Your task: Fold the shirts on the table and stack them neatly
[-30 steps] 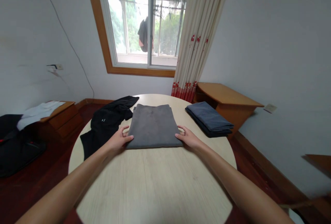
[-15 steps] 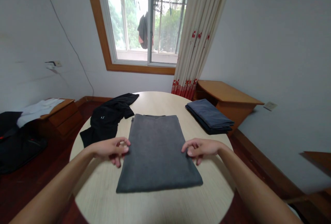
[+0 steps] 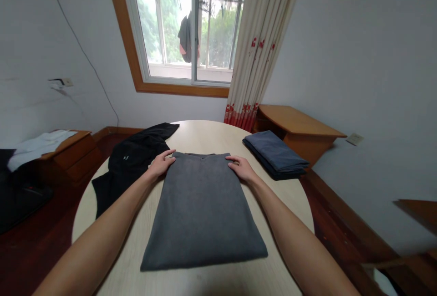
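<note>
A folded grey T-shirt [image 3: 205, 209] lies flat on the round table, its far edge narrower in view and showing what looks like a neckline. At its far left corner, my left hand [image 3: 161, 165] pinches the cloth between thumb and fingers. My right hand [image 3: 241, 167] grips the far right corner the same way. Both forearms reach along the shirt's sides. Left of it a black T-shirt [image 3: 131, 155] with a small white mark is spread loosely, partly hidden behind my left arm.
A stack of folded dark clothes [image 3: 276, 152] sits at the table's [image 3: 208, 133] right edge. Beyond stands a wooden desk [image 3: 297, 120] by the curtain [image 3: 257, 50]. A low wooden cabinet [image 3: 71, 155] with white cloth is on the left, beside a black bag [image 3: 25, 200].
Both hands have moved from the shirt's middle sides forward to its far corners and taken hold there. The grey shirt appears slightly nearer and longer. The view has shifted a little.
</note>
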Available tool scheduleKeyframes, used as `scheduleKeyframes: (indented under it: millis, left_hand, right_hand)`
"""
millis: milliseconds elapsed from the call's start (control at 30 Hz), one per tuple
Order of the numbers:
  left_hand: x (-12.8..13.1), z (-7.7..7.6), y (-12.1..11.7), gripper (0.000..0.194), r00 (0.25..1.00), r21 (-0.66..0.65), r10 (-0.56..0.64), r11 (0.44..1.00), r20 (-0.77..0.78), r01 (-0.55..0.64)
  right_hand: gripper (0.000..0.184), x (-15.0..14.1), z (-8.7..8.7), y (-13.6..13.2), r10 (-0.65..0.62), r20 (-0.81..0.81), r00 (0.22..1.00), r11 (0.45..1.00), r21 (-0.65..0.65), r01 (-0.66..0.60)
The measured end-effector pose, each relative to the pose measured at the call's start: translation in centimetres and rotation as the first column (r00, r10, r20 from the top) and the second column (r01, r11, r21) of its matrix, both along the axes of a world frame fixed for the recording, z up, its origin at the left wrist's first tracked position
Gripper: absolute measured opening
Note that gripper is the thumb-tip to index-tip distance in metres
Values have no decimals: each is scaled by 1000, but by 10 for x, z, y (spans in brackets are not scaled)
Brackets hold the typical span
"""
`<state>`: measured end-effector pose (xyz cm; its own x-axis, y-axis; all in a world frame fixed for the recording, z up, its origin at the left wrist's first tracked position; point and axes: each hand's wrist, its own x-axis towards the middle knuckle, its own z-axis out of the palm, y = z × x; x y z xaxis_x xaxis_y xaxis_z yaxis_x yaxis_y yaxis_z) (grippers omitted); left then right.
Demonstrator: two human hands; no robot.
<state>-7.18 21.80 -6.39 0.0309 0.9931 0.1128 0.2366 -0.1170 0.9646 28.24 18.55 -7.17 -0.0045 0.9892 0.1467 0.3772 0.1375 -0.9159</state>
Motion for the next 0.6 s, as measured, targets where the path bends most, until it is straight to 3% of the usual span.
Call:
scheduleKeyframes:
  millis: [100,233,333,433,533,600]
  left_hand:
    - [-3,10,-1,76,998,109,-11,994,67,3]
    - [-5,14,-2,72,995,213,84,973,54,-94]
    - [-4,5,-1,70,983,167,160,975,-85,-144]
    - [-2,-1,0,66,947,200,221,964,-231,-176]
    - [1,3,-3,60,946,264,243,947,-215,-184]
    - [3,8,-6,57,964,322,226,931,-137,-172]
  right_hand:
    - [39,0,3,1,-58,33,998,992,116,54]
    - [35,-3,4,2,-178,173,969,932,347,109]
    - [35,-7,-1,3,-204,376,904,945,317,81]
    - [36,-12,-2,1,-201,502,841,958,279,63]
    - [40,-15,4,-2,-226,487,844,940,337,57]
    - [42,-16,10,-3,-248,405,880,897,439,51]
